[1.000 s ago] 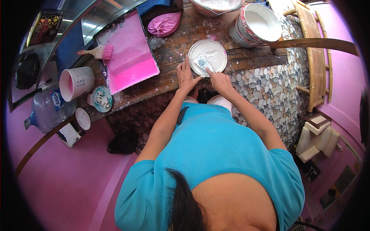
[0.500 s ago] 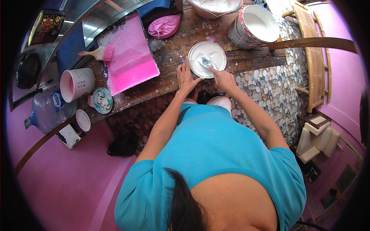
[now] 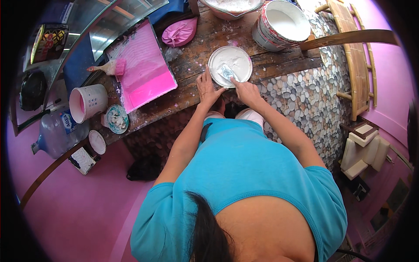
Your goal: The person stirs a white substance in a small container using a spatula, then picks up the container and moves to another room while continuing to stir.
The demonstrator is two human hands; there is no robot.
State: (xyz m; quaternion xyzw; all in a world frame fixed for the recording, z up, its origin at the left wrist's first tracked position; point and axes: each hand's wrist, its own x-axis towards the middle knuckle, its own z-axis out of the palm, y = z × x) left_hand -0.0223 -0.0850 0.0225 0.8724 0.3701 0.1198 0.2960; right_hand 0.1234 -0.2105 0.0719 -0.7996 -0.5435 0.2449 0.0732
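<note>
Right grip [image 3: 246, 92] works a scraper [image 3: 226, 72] in a round white dish [image 3: 250, 71]

The right grip is closed around the handle end of the scraper, index finger stretched toward the flat blade; the handle itself is hidden by the hand. The blade lies slantwise on the white paste [image 3: 235, 56] spread across the dish. The left grip [image 3: 207, 90] is spread, thumb and fingers wide apart, touching the dish's rim at its left and near side.

The dish sits at the near edge of the wooden worktop [image 3: 194, 63], in front of the person in a turquoise shirt [image 3: 248, 161]. Beyond it to the right stands a bucket [image 3: 265, 35] with white contents, and a bowl [image 3: 233, 16] is at the far edge. A pink bundle [image 3: 180, 32] rests farther back on the left.

Left of that is a paint tray [image 3: 139, 52] with bright pink paint [image 3: 152, 89] in its near end; a paintbrush [image 3: 109, 68] lies over its left side. Nearer the left end are a white tub [image 3: 97, 97], pink inside, a small teal-rimmed container [image 3: 126, 121] of white lumps, and a clear plastic bottle [image 3: 54, 136].
</note>
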